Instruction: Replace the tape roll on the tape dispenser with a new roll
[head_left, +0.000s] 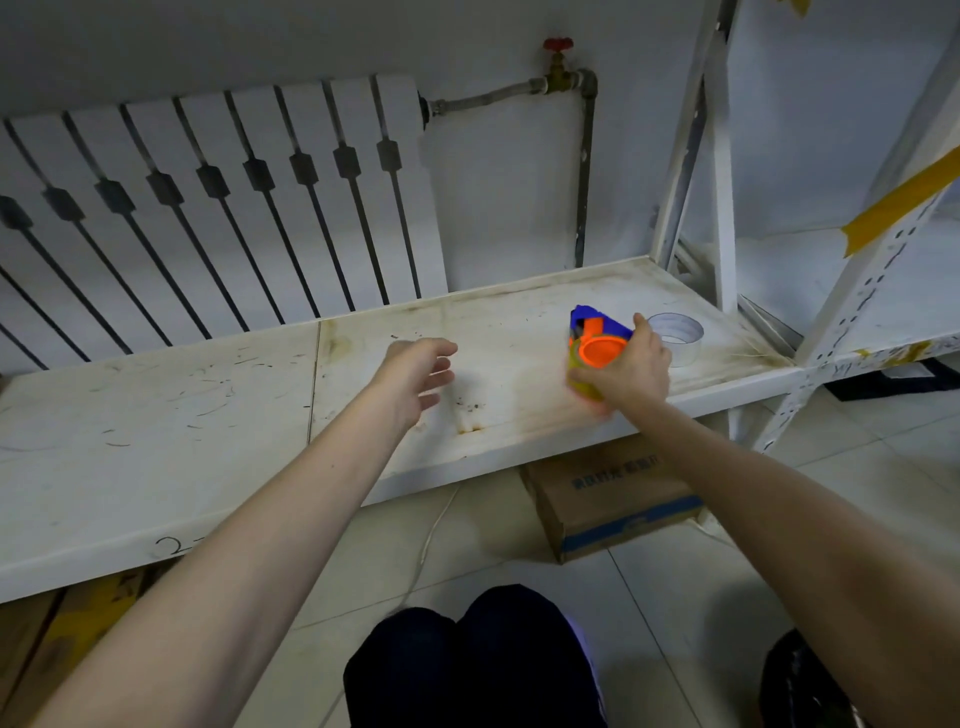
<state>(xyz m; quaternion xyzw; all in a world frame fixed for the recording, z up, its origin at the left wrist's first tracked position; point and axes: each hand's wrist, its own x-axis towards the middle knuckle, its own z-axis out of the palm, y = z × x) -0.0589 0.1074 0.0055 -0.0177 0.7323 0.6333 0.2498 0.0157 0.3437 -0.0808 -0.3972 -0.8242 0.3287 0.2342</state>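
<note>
A blue tape dispenser (597, 326) with an orange hub lies on the white shelf (260, 405), a yellowish tape roll on it. My right hand (636, 366) is closed around the dispenser and that roll. Just behind my right hand, a clear tape roll (680, 332) lies flat on the shelf. My left hand (418, 376) hovers over the shelf's middle, fingers apart, holding nothing, well left of the dispenser.
A radiator (208, 208) and a pipe with a red valve (558, 57) stand behind the shelf. White rack uprights (722, 182) rise at the right. A cardboard box (613, 499) sits on the tiled floor under the shelf. My knees show at the bottom.
</note>
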